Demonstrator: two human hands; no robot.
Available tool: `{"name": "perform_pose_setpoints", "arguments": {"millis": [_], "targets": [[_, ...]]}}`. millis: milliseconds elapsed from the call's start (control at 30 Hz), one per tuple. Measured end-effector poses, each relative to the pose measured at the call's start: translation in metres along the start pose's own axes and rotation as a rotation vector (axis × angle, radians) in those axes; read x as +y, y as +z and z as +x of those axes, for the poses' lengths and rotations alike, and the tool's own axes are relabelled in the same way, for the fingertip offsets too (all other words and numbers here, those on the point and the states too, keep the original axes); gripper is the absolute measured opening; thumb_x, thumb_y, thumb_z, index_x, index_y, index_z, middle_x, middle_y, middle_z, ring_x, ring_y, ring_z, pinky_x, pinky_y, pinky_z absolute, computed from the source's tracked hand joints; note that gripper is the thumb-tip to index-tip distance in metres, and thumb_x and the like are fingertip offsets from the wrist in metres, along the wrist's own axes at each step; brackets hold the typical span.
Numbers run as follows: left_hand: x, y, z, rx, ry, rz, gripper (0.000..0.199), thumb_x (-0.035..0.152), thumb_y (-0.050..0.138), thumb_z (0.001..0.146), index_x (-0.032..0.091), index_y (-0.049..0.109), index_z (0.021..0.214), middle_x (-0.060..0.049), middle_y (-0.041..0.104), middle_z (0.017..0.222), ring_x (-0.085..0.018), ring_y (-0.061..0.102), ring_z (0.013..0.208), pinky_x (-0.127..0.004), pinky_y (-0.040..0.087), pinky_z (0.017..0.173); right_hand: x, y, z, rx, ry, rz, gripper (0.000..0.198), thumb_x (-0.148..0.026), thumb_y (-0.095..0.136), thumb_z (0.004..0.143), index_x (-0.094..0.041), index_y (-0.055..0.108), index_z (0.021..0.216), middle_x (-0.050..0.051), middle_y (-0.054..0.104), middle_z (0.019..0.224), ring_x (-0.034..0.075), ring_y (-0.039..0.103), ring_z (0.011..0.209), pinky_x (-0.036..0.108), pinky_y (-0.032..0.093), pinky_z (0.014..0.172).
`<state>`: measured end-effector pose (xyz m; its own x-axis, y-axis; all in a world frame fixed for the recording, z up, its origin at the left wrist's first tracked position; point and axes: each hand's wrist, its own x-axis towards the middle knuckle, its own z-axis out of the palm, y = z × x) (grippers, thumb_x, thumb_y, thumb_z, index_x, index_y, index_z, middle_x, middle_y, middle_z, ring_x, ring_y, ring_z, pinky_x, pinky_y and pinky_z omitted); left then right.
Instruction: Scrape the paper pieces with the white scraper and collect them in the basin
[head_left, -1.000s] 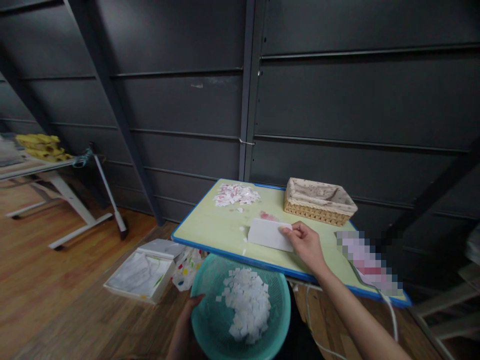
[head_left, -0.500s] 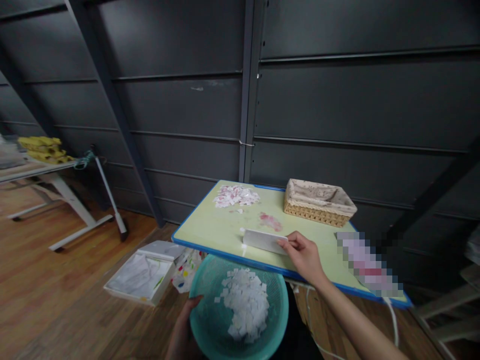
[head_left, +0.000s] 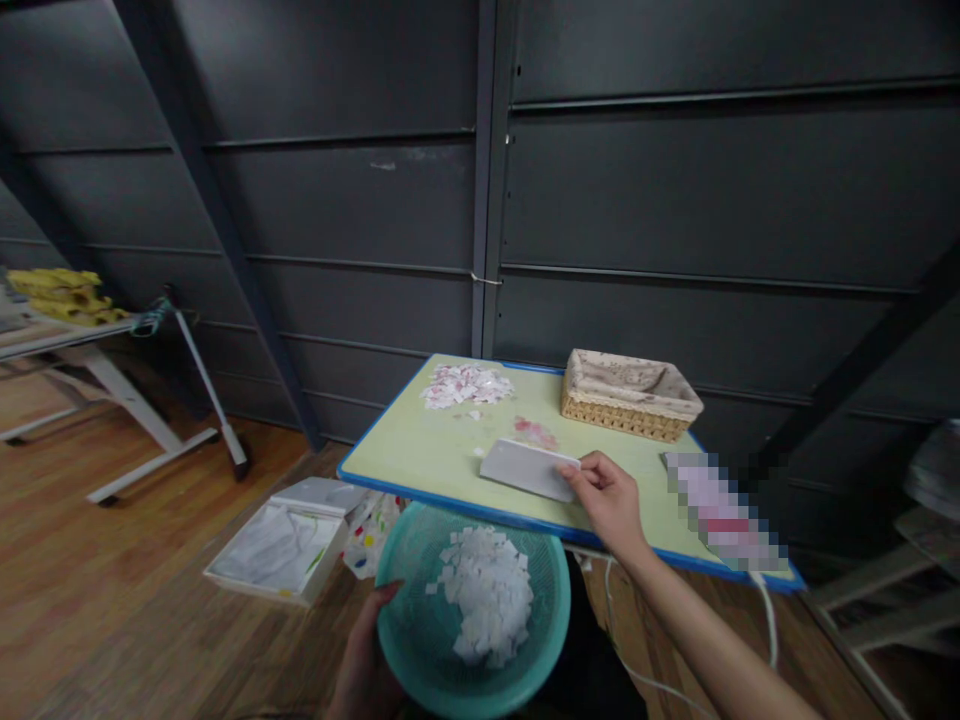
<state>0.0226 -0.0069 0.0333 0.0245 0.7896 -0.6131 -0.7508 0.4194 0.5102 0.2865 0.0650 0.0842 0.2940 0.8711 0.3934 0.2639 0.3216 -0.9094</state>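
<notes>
My left hand (head_left: 373, 640) grips the left rim of a green plastic basket (head_left: 409, 655), thumb over the edge and the other fingers hidden behind it. A heap of small white square pieces (head_left: 491, 600) lies inside. My right hand (head_left: 606, 500) pinches the right end of a flat white rectangular panel (head_left: 529, 470), tilted just above the yellow-green tabletop (head_left: 397, 440), near its front edge. Beyond the panel is a pinkish-red patch (head_left: 535, 432) on the tabletop. A pile of white and pinkish pieces (head_left: 466, 385) sits at the back left.
A cloth-lined wicker basket (head_left: 630, 395) stands at the back right of the table, with a blurred-out flat item (head_left: 724, 515) in front. On the floor at left lies an open white box (head_left: 274, 550) beside a colourful-spotted bag (head_left: 369, 535). A dark panelled wall (head_left: 360, 220) rises behind.
The panel has tipped, so more of its broad face shows, and its near edge has come slightly toward the table's front. My left hand stays on the basket rim. The whole view has shifted a little.
</notes>
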Motion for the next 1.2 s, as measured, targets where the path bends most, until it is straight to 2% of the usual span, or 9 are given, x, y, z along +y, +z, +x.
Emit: {"name": "perform_pose_setpoints", "arguments": {"millis": [167,333,533,633,700,867,1033,1100,1200], "targets": [[0.0,-0.003,0.001,0.001,0.132,0.09,0.077,0.01,0.064,0.073,0.025,0.035,0.143,0.0,0.081,0.079,-0.034,0.071,0.093,-0.049,0.057,0.079,0.008,0.001,0.019,-0.081,0.075,-0.005,0.043,-0.059,0.068,0.066,-0.021,0.049,0.06,-0.007,0.036,0.046,0.008,0.029,0.045,0.022,0.023,0.043],[0.0,-0.007,0.006,0.01,0.04,0.086,0.062,0.015,0.065,0.074,0.015,0.049,0.133,-0.003,0.08,0.076,-0.034,0.071,0.093,-0.049,0.055,0.084,0.007,0.01,0.064,0.075,0.075,0.107,0.047,-0.064,0.068,0.063,-0.021,0.051,0.07,-0.007,0.04,0.048,0.01,0.033,0.046,0.023,0.025,0.043],[0.012,-0.009,-0.004,0.127,0.015,0.155,0.057,0.024,0.066,0.076,0.005,0.052,0.128,-0.009,0.08,0.072,-0.034,0.072,0.089,-0.049,0.055,0.085,0.0,0.037,0.108,0.101,-0.005,0.082,0.047,-0.065,0.065,0.062,-0.019,0.056,0.069,-0.002,0.051,0.053,0.012,0.04,0.049,0.024,0.029,0.045],[0.015,-0.013,-0.008,0.19,0.042,0.177,0.061,0.028,0.069,0.073,0.008,0.053,0.128,-0.007,0.079,0.07,-0.036,0.073,0.085,-0.052,0.055,0.083,0.002,0.049,0.109,0.135,-0.01,0.053,0.046,-0.064,0.063,0.064,-0.019,0.056,0.069,-0.001,0.056,0.054,0.013,0.045,0.052,0.024,0.032,0.047],[0.012,-0.015,-0.006,0.185,0.071,0.149,0.061,0.028,0.068,0.073,0.01,0.053,0.129,-0.007,0.08,0.072,-0.037,0.072,0.085,-0.053,0.056,0.082,0.004,0.054,0.105,0.147,0.003,0.042,0.044,-0.062,0.063,0.064,-0.02,0.056,0.071,0.0,0.057,0.054,0.014,0.046,0.051,0.024,0.032,0.046],[-0.001,-0.016,0.007,0.029,0.025,0.074,0.06,0.024,0.067,0.073,0.015,0.053,0.13,-0.007,0.081,0.083,-0.036,0.07,0.096,-0.051,0.056,0.083,0.01,0.054,0.087,0.094,-0.079,-0.046,0.037,-0.056,0.063,0.069,-0.022,0.05,0.065,-0.004,0.048,0.049,0.012,0.04,0.049,0.024,0.028,0.045],[-0.012,-0.007,0.016,-0.011,-0.024,0.063,0.059,0.03,0.066,0.075,0.011,0.054,0.13,-0.015,0.079,0.096,-0.038,0.068,0.1,-0.055,0.051,0.091,0.018,0.052,0.078,-0.016,-0.117,-0.047,0.039,-0.058,0.059,0.074,-0.023,0.045,0.064,-0.007,0.037,0.047,0.01,0.03,0.046,0.024,0.022,0.045],[-0.015,-0.002,0.013,-0.01,-0.013,0.062,0.06,0.028,0.064,0.076,0.01,0.052,0.132,-0.017,0.078,0.099,-0.038,0.067,0.102,-0.056,0.049,0.093,0.019,0.051,0.079,0.005,-0.115,-0.046,0.039,-0.058,0.058,0.075,-0.023,0.044,0.065,-0.008,0.035,0.047,0.01,0.029,0.047,0.024,0.021,0.045],[-0.016,0.005,0.006,0.067,0.066,0.081,0.066,0.026,0.062,0.076,0.011,0.044,0.138,-0.016,0.077,0.102,-0.037,0.067,0.104,-0.055,0.049,0.093,0.02,0.052,0.08,0.046,-0.113,-0.062,0.039,-0.059,0.057,0.075,-0.023,0.044,0.066,-0.008,0.033,0.046,0.01,0.029,0.047,0.024,0.021,0.046]]}}
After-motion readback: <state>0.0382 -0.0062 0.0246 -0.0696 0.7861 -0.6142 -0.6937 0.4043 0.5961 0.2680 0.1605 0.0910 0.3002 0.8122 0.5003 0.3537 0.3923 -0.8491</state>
